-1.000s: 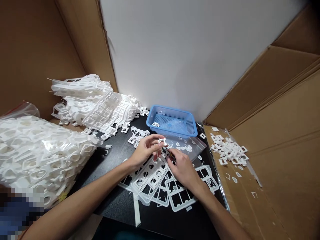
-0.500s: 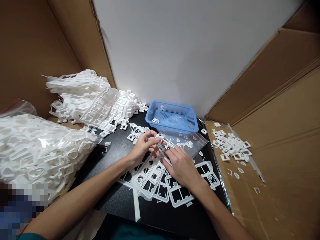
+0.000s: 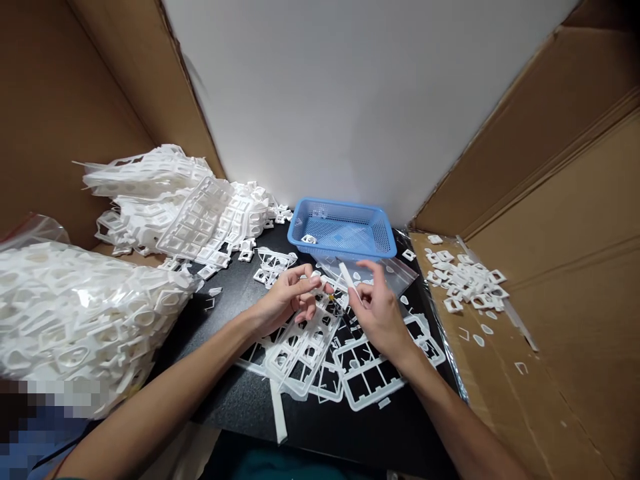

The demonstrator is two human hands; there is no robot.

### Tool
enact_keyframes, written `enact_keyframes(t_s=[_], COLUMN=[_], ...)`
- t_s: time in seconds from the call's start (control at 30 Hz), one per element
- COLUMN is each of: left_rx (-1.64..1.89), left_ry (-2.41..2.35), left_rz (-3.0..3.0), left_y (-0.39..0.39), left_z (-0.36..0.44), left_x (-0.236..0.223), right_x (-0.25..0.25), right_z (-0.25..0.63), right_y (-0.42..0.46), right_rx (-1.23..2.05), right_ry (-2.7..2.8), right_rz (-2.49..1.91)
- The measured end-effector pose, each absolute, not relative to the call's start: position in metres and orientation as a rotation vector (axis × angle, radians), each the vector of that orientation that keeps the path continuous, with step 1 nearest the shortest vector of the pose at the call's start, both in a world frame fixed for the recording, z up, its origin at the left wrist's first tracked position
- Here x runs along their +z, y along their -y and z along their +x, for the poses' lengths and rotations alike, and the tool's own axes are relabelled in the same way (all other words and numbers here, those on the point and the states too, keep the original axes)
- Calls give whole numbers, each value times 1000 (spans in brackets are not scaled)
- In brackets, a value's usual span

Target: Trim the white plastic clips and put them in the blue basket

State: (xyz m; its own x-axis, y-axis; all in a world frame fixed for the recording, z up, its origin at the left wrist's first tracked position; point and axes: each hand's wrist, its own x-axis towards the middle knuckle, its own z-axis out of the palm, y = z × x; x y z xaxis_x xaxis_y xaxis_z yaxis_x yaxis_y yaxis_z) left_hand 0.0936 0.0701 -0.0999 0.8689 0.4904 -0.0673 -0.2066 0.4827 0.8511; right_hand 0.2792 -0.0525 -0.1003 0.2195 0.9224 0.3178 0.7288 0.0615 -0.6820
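Note:
My left hand (image 3: 290, 297) is closed, thumb against index finger, on a small white plastic piece (image 3: 315, 274) that the fingers mostly hide. To its right, my right hand (image 3: 379, 307) grips a narrow white plastic piece (image 3: 346, 274) between thumb and curled fingers, the index finger raised away from it. Below both hands, white moulded frames (image 3: 367, 393) lie overlapping on the black table, some with square parts still attached. A flat white strip (image 3: 279, 417) sticks out toward the front edge.
Behind the hands stands a blue basket (image 3: 345, 250) with a small white part inside. A clear bag (image 3: 400, 273) lies before it. Left are a bulging bag of white parts (image 3: 95, 313) and stacked white frames (image 3: 195, 213). Loose white parts (image 3: 470, 283) are piled on cardboard at right.
My hands have moved apart. The right hand has drawn back from the left and turned upward, with the narrow white piece now showing in it. The left hand stays nearly in place.

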Motion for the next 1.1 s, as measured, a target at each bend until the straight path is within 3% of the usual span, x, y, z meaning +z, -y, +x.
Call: enact_keyframes(t_s=[0.3, 0.53, 0.77, 0.97, 1.1], left_rx=[390, 375, 326, 339, 366], left_ry=[-245, -266, -265, -271, -343], left_rz=[876, 814, 841, 791, 813], left_y=[-67, -59, -59, -57, -55], left_z=[93, 94, 94, 95, 97], left_x=[-109, -111, -107, -106, -108], right_x=[-93, -92, -84, -76, -72], right_z=[286, 286, 287, 290, 288], right_y=[59, 71, 75, 74, 75], right_rx=[509, -13, 359, 211, 322], right_ry=[1291, 1401, 1188, 1394, 1536], right_rz=[-1343, -1293, -1338, -1297, -1267])
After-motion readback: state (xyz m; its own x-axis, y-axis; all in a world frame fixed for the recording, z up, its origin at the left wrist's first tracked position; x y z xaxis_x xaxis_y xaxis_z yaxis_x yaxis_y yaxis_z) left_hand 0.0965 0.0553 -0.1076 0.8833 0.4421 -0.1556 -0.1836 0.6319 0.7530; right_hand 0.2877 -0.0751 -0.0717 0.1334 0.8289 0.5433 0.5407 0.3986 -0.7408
